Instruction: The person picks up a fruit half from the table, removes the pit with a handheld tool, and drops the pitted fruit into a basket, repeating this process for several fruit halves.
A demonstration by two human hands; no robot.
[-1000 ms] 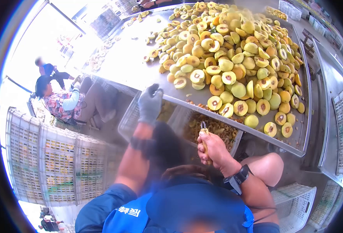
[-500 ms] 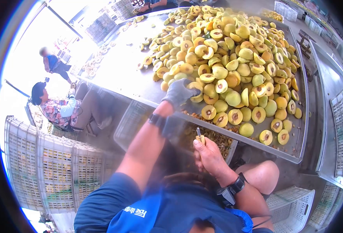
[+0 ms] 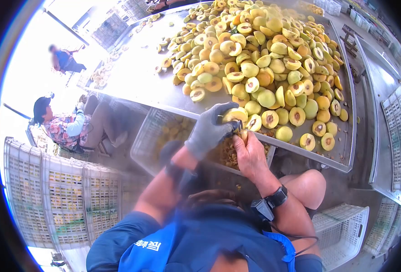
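Observation:
My left hand (image 3: 209, 129), in a grey glove, grips a yellow peach half (image 3: 236, 115) just above the near edge of the metal table (image 3: 309, 159). Bare and closed, my right hand (image 3: 253, 156) comes up against it from the right. It holds a small hand tool (image 3: 243, 133) with a metal tip, which touches or nearly touches the fruit; the fingers hide most of it. Behind my hands rises a big heap of peach halves (image 3: 264, 59), several with brown centres showing. Under the table edge, a container holds small brown and yellow scraps (image 3: 231, 156).
A white crate (image 3: 153, 136) with yellow fruit stands below the table, left of my arms. Stacked crates (image 3: 64, 199) fill the left side. Another white crate (image 3: 341, 235) lies at lower right. A seated person (image 3: 66, 122) works at left; another person (image 3: 65, 60) stands farther back.
My left hand has drawn back from the heap towards me with a peach half. My right hand has risen to meet it, bringing the tool to the fruit.

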